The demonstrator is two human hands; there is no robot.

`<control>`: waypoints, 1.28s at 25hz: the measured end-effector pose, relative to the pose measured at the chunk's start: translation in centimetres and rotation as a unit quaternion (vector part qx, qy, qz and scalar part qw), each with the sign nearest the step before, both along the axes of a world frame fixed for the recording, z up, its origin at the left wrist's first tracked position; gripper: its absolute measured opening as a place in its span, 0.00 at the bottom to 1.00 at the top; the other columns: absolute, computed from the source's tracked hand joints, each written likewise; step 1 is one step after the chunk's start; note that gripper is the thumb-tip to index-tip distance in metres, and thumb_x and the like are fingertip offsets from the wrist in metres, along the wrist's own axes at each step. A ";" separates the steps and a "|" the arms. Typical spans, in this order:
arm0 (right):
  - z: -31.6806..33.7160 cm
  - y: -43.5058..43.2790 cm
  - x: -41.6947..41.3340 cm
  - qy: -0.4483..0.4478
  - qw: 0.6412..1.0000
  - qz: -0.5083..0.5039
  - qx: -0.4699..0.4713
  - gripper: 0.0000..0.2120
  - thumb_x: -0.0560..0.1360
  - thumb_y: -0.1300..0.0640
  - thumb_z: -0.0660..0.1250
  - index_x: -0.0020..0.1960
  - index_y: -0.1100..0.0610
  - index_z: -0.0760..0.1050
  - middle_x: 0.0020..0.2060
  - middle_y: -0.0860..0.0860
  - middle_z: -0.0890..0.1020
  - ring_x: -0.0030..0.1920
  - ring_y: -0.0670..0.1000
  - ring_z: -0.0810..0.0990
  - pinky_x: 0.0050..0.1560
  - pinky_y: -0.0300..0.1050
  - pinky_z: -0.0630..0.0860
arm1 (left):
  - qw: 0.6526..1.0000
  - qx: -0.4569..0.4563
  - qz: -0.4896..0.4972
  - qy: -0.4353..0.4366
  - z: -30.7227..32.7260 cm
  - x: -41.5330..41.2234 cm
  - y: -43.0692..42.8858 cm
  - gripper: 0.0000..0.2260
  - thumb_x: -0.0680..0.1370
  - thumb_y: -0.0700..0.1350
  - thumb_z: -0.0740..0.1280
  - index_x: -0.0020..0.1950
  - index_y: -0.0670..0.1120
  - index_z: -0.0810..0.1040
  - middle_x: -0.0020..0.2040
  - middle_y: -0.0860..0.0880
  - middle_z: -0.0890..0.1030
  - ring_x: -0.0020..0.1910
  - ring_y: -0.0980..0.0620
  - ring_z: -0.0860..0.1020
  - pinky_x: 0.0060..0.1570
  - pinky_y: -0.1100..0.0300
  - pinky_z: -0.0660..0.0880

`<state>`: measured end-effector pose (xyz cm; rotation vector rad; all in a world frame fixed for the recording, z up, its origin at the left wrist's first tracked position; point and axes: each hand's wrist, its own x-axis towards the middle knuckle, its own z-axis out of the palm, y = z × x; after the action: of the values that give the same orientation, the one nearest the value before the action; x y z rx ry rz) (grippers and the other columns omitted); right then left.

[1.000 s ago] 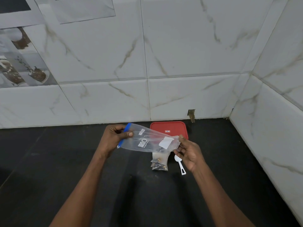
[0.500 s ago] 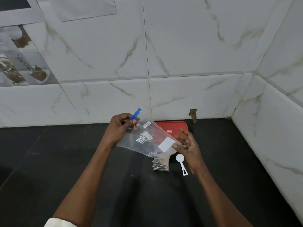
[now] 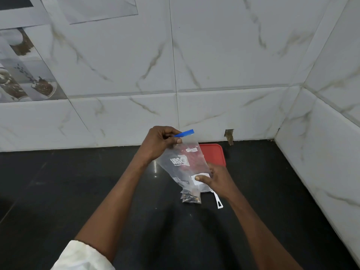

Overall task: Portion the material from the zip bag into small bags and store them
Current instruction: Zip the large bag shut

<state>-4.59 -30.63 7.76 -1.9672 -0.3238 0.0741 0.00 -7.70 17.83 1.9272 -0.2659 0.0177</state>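
The black counter (image 3: pixel 58 191) ran wide and bare to the left of the left hand (image 3: pixel 161 143), glossy enough to catch a small gleam beside that wrist. To the right of the right hand (image 3: pixel 216 178) there was less room, for the side wall (image 3: pixel 331 152) came in at an angle and met the back wall (image 3: pixel 214 55) in a corner beyond both hands. Both walls were smooth white tile with faint brown veining, and a small rough notch (image 3: pixel 229 135) broke the back wall's bottom edge. The hands were apart, each clamped on the zip bag (image 3: pixel 181 162), which hung tilted in the air between them above the counter. The left hand pinched the bag's top corner, where the blue zip strip (image 3: pixel 185 132) stuck out stiffly past the fingertips; the right hand gripped the lower end, thumb flat on a white label. The bag was thin, clear, crinkled plastic with white print. Behind it, just beyond the right hand, lay a flat red lid (image 3: pixel 216 154) with rounded corners. Beneath the right hand sat small bags (image 3: pixel 191 197) holding dark bits, and just beside them poked the thin handle of a white scoop (image 3: pixel 218 202). A pale cloth sleeve (image 3: pixel 78 258) covered the left arm near the elbow.
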 end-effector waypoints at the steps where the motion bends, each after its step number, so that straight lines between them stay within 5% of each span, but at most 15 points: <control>1: -0.2 0.3 0.2 -0.014 1.000 -0.018 -0.008 0.07 0.72 0.58 0.73 0.51 0.53 0.83 0.42 0.50 0.86 0.43 0.47 0.84 0.46 0.46 0.79 | 1.000 0.014 0.016 -0.019 0.0 0.0 -0.1 0.09 0.74 0.38 0.75 0.53 0.47 0.85 0.43 0.45 0.87 0.41 0.52 0.84 0.50 0.54 0.79; 4: -0.2 0.6 0.2 0.047 0.987 -0.076 0.130 0.05 0.74 0.64 0.71 0.46 0.57 0.84 0.41 0.52 0.86 0.43 0.54 0.85 0.41 0.50 0.83 | 0.983 0.010 0.156 -0.094 -0.6 -0.7 0.1 0.29 0.72 0.47 0.78 0.70 0.55 0.73 0.58 0.57 0.83 0.60 0.67 0.77 0.63 0.66 0.73; 7: 0.5 0.5 -0.1 0.086 0.963 -0.070 0.246 0.07 0.74 0.69 0.69 0.45 0.60 0.84 0.41 0.51 0.86 0.43 0.52 0.85 0.40 0.48 0.83 | 0.954 -0.121 0.273 -0.009 -3.4 -2.4 0.6 0.44 0.70 0.51 0.78 0.80 0.51 0.57 0.74 0.52 0.70 0.73 0.56 0.68 0.68 0.59 0.68; 12: 0.2 0.6 0.4 0.128 0.935 -0.086 0.318 0.08 0.73 0.68 0.70 0.51 0.65 0.82 0.49 0.60 0.85 0.48 0.60 0.84 0.45 0.59 0.83 | 0.959 -0.179 -0.026 0.218 -10.4 -5.8 0.5 0.18 0.68 0.44 0.79 0.56 0.42 0.83 0.51 0.45 0.86 0.50 0.46 0.84 0.51 0.54 0.80; 16: -0.7 0.0 0.5 0.107 0.945 -0.133 0.279 0.07 0.71 0.67 0.72 0.49 0.63 0.82 0.47 0.58 0.86 0.47 0.60 0.85 0.49 0.61 0.81 | 0.943 -0.226 0.041 0.242 -11.3 -6.5 -0.5 0.05 0.74 0.34 0.73 0.49 0.37 0.84 0.44 0.42 0.87 0.39 0.47 0.86 0.39 0.57 0.84; 23: -0.3 -1.6 -1.2 0.184 0.948 0.029 0.258 0.30 0.68 0.73 0.73 0.67 0.56 0.71 0.57 0.56 0.83 0.57 0.56 0.83 0.57 0.54 0.79 | 0.943 -0.233 0.021 0.235 -11.5 -6.9 -0.1 0.11 0.73 0.30 0.71 0.55 0.36 0.81 0.45 0.43 0.87 0.42 0.47 0.86 0.43 0.56 0.84; 27: -0.1 -2.5 -1.2 0.165 0.958 0.026 0.234 0.32 0.68 0.75 0.72 0.67 0.55 0.70 0.55 0.58 0.83 0.55 0.59 0.83 0.55 0.58 0.80 | 0.945 -0.222 -0.015 0.242 -11.4 -7.2 1.0 0.19 0.73 0.28 0.71 0.62 0.30 0.75 0.48 0.38 0.85 0.44 0.44 0.85 0.44 0.55 0.84; 32: 0.0 -3.1 -1.8 0.189 0.950 0.077 0.235 0.30 0.70 0.76 0.69 0.67 0.56 0.70 0.57 0.55 0.83 0.58 0.55 0.82 0.56 0.49 0.80 | 0.921 -0.325 0.008 0.214 -10.8 -7.1 1.1 0.24 0.72 0.40 0.75 0.67 0.41 0.75 0.58 0.38 0.84 0.54 0.41 0.83 0.56 0.46 0.81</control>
<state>-6.42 -33.75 7.73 -1.4146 -0.2159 0.4309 -7.07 -6.64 6.99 1.2274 0.0555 -0.2719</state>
